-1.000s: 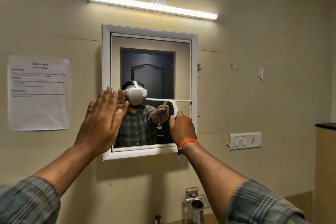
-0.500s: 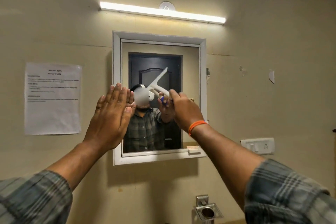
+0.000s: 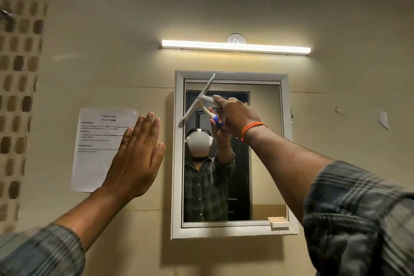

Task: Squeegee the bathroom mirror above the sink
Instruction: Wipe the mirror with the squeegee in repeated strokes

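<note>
- The squeegee (image 3: 197, 101) is held in the right hand (image 3: 237, 116); the fingers are curled round its handle, whose blue end shows just below the grip.
- The blade is tilted, its upper tip over the top edge of the white frame and its lower end over the left frame edge, across the upper-left corner of the mirror (image 3: 264, 152). Whether rubber meets glass cannot be told.
- This placement is judged to be the set-up for a fresh pull from the top, so that water is carried downward.
- The left hand (image 3: 136, 159) is raised flat, fingers straight and together, nothing held. It is seen in front of the wall just left of the frame, partly over a taped paper notice (image 3: 96, 148); contact with the wall cannot be confirmed. It is judged to be there for balance during the high reach.
- An orange band (image 3: 253, 129) is worn at the right wrist.
- A lit tube light (image 3: 235, 47) is mounted above the mirror, which suits the spotting of streaks.
- Writing: the notice carries a bold heading and several printed lines, too blurred to be read. No brand is seen on the squeegee.
- The sink is out of view.
</note>
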